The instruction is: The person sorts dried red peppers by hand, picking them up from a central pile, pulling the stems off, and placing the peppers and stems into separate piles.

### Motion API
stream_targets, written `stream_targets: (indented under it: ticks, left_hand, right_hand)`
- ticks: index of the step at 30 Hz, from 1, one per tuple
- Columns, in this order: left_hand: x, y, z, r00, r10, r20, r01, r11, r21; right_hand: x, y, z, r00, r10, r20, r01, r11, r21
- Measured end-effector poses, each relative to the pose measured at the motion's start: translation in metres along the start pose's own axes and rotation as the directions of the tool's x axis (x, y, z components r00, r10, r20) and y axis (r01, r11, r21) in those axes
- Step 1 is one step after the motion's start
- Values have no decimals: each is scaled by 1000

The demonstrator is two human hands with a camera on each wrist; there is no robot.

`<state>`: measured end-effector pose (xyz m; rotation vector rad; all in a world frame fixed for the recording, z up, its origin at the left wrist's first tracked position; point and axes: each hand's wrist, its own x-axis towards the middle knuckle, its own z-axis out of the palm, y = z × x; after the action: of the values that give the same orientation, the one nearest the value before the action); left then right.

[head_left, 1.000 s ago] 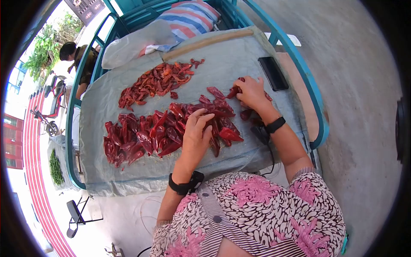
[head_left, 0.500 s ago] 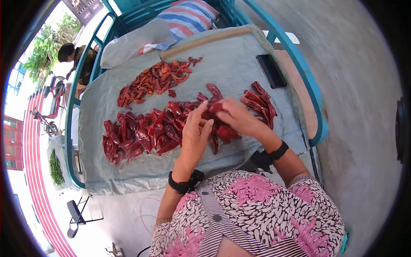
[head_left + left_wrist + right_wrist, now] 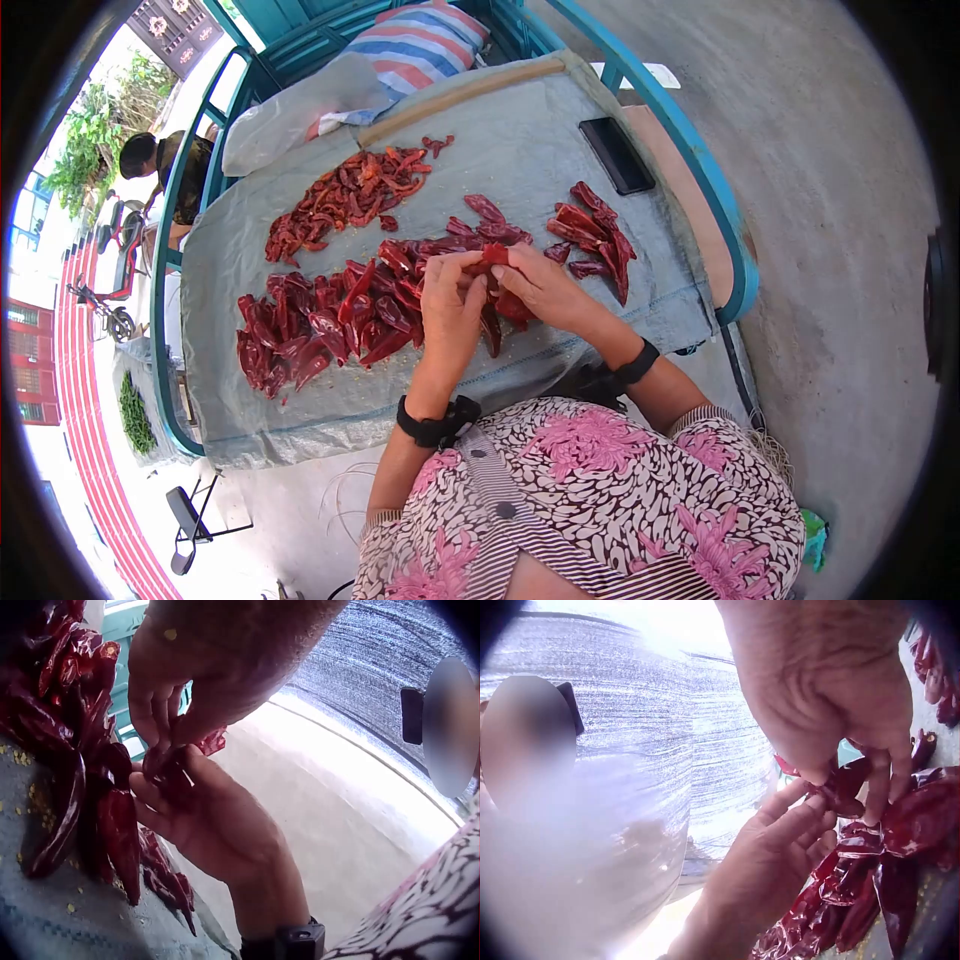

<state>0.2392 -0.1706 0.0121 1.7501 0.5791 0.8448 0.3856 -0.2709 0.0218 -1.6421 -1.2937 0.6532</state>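
Observation:
Both hands meet over a long heap of dried red peppers [image 3: 330, 315] on a grey sheet. My left hand [image 3: 452, 315] and my right hand [image 3: 555, 290] pinch one red pepper [image 3: 494, 254] between them. In the left wrist view the right hand [image 3: 202, 667] comes from above and the left hand [image 3: 225, 817] from below, fingertips touching at the pepper [image 3: 171, 776]. The right wrist view shows the pepper [image 3: 844, 787] between the fingers of the left hand [image 3: 757, 870] and the right hand [image 3: 832, 697].
Smaller red pieces [image 3: 355, 190] lie in a pile farther back, and a few whole peppers [image 3: 600, 235] lie at the right. A black phone [image 3: 616, 156] rests near the teal rail [image 3: 700, 160]. A striped sack [image 3: 420, 45] is behind; another person [image 3: 185, 170] is at the left.
The right hand has come from the peppers at the right to the left hand, bringing a pepper. The left hand has now closed its fingertips on it too. The head view has shifted slightly.

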Motion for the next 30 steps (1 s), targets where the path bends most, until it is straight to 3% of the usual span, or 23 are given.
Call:
stream_targets:
  ticks: [2, 5, 8, 11, 12, 14, 17, 20, 24, 30]
  left_hand:
    - [0, -5, -2, 1000, -24, -17, 23, 1000, -16]
    - [0, -8, -8, 997, -63, -33, 62, 998, -15]
    - [9, -3, -13, 996, -91, -20, 91, 996, 19]
    - [18, 8, -10, 999, -22, -35, 22, 1000, 1]
    - [20, 7, -7, 998, -11, -59, 9, 1000, -24]
    - [18, -2, -13, 1000, 3, -3, -3, 1000, -27]
    - [10, -10, -14, 997, 1, 78, -1, 1000, -2]
    - [1, -15, -9, 982, -57, 178, 59, 998, -7]
    - [-3, -8, -8, 960, 55, 276, -79, 994, 76]
    - [-2, -1, -6, 973, 108, 204, -128, 988, 84]
  right_hand:
    - [0, -4, -1, 999, 30, 25, -30, 999, 18]
    - [3, 5, -7, 980, -66, -186, 29, 980, -195]
    - [13, 9, -21, 957, 43, -286, -149, 921, -360]
    - [16, 20, -31, 958, -146, -246, 32, 909, -415]
    - [17, 22, -38, 960, -108, -257, -27, 883, -469]
    - [17, 31, -51, 957, -32, -287, -143, 812, -567]
    - [3, 47, -64, 924, 57, -378, -354, 503, -789]
    - [-1, 68, -68, 940, 11, -342, -308, 457, -834]
    - [1, 63, -71, 947, -57, -316, -239, 529, -814]
    - [8, 55, -65, 906, -221, -361, -86, 740, -667]
